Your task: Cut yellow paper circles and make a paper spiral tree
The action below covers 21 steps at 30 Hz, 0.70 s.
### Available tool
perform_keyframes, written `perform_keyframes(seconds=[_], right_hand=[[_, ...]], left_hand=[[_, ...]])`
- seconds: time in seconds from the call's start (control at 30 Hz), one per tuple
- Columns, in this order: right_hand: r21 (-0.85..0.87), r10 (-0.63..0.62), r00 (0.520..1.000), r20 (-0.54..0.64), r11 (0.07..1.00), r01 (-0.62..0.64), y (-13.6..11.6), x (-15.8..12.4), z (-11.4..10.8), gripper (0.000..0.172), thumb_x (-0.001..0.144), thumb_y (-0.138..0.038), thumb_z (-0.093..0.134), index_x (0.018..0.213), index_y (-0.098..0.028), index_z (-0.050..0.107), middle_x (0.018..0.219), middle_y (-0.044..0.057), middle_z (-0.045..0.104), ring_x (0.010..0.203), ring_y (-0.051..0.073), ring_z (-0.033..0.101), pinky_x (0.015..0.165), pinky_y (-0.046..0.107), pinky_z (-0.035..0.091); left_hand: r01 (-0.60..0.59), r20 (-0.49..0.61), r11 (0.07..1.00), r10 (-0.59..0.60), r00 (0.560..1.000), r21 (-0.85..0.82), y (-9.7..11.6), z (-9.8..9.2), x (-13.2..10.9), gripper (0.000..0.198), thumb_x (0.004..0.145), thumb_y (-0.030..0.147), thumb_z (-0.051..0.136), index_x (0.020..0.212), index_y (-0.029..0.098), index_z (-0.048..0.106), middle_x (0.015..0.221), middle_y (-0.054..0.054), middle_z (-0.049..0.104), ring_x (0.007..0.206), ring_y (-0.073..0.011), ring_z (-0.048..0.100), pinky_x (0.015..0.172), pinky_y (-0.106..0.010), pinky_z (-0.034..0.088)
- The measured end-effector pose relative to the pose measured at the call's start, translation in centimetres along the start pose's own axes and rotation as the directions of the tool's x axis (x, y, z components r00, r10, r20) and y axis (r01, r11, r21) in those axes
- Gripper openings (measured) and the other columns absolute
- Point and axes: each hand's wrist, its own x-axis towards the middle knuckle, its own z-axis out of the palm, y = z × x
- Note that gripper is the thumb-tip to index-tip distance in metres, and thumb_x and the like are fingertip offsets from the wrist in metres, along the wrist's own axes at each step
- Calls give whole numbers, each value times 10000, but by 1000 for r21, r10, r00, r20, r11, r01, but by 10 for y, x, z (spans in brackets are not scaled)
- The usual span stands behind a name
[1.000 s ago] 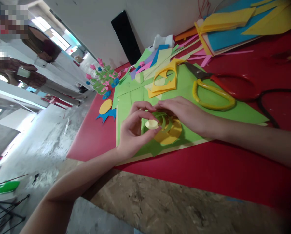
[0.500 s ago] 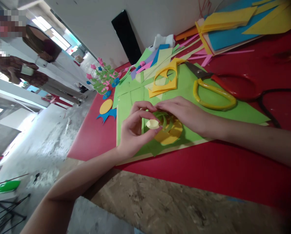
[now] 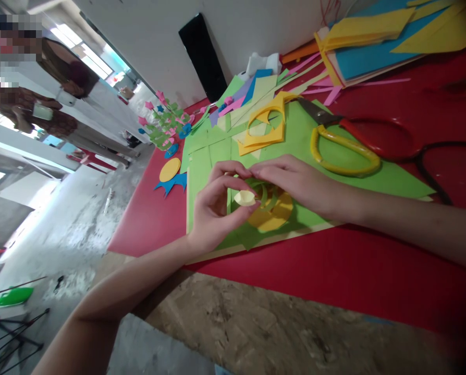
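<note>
My left hand is closed, its thumb and forefinger pinching a small paper piece with a pale yellow, leaf-shaped face. Just right of that piece, curled green paper strips arch over a yellow paper disc. My right hand reaches in from the right with its fingers together and bent over the strips. Its fingertips meet those of my left hand above them, and what they pinch is partly hidden. Beneath both hands lie green paper sheets.
Scissors with red and yellow handles lie at the right. Behind are a cut yellow frame, paper scraps and a leaning black phone. Paper flowers, a yellow disc and blue paper sit left. Two people stand beyond.
Both hands keep almost the same pose. The pale yellow face has tilted very slightly, and the whole view has shifted a little.
</note>
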Motion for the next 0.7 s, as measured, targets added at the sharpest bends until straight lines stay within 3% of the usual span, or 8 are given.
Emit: perform_keyframes(seconds=[0.3,0.47,0.7], right_hand=[[42,-13,999,30,999,12,1,1,0,301,851,-264,442,606,-215,610,660,-15,629,755,151,583,620,229,420],[127,-43,999,-8,991,44,2,3,1,274,855,-243,450,683,-242,664,798,-37,687,854,133,605,722,196,441],[170,-77,996,-52,982,85,-1,0,1,290,866,-196,451,706,-252,686,798,-48,692,892,107,609,791,174,434]], left_hand=[[-15,6,1000,15,1000,-16,-1,0,0,133,708,185,705,808,229,630,964,-55,517,952,-183,529,852,-369,469],[-47,18,999,47,999,4,0,0,1,157,709,147,691,818,237,622,946,-48,524,935,-186,535,836,-379,486],[-27,16,1000,27,1000,10,1,-1,2,124,714,164,682,799,235,627,939,-43,518,938,-182,536,849,-380,481]])
